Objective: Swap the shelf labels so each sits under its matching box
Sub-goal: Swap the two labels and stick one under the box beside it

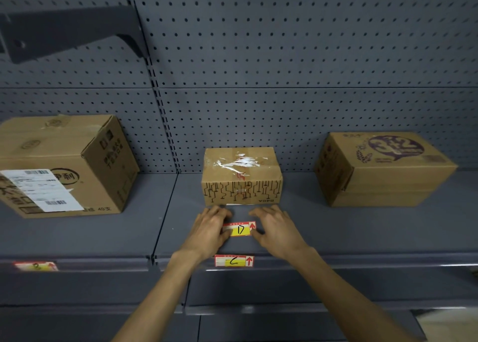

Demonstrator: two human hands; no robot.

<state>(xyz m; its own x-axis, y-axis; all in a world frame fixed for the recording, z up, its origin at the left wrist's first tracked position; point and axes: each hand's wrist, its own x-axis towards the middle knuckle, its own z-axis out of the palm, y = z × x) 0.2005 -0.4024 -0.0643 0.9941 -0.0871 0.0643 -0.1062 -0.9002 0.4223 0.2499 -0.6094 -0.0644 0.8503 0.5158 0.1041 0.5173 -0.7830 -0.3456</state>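
Note:
A red and yellow label marked D [239, 229] is held just over the grey shelf [362, 228], in front of the small taped box [241, 176]. My left hand [210, 229] pinches its left end and my right hand [275, 228] touches its right end. A second label marked C [234, 260] sits in the shelf's front rail directly below. A third label [36, 266] sits in the rail at the far left, blurred. A large box with a white shipping sticker [62, 166] stands at the left. A box with purple print [382, 168] stands at the right.
A grey pegboard wall [284, 70] backs the shelf. A dark metal bracket [69, 31] juts out at the upper left. Lower shelf edges [258, 308] run below my forearms.

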